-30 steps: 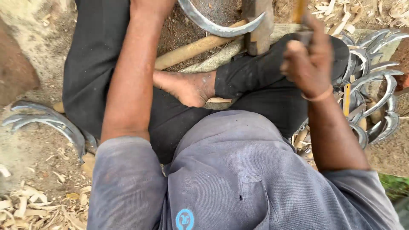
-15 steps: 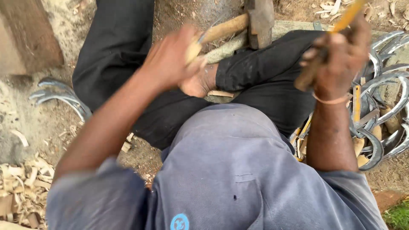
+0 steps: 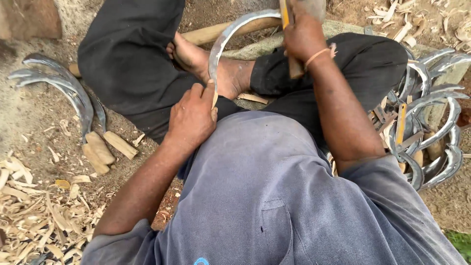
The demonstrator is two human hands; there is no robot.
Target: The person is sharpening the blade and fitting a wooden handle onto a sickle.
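My left hand (image 3: pixel 192 117) grips the wooden handle end of a curved steel sickle (image 3: pixel 226 40), whose blade arcs up and to the right over my bare foot (image 3: pixel 216 68). My right hand (image 3: pixel 303 37) is closed around a wooden-handled tool (image 3: pixel 289 44) with a yellowish shaft, held upright near the sickle's tip. I sit cross-legged in black trousers and a grey shirt. A long wooden stick (image 3: pixel 216 32) lies under the blade by my foot.
Two finished sickles (image 3: pixel 64 91) with wooden handles lie on the dirt at left. A pile of several sickle blades (image 3: pixel 427 127) sits at right. Wood shavings (image 3: pixel 34 206) cover the lower left ground and the upper right corner.
My left hand has come down from the stick and now holds the sickle's handle at my lap. My right hand has shifted left toward the blade's tip with its tool.
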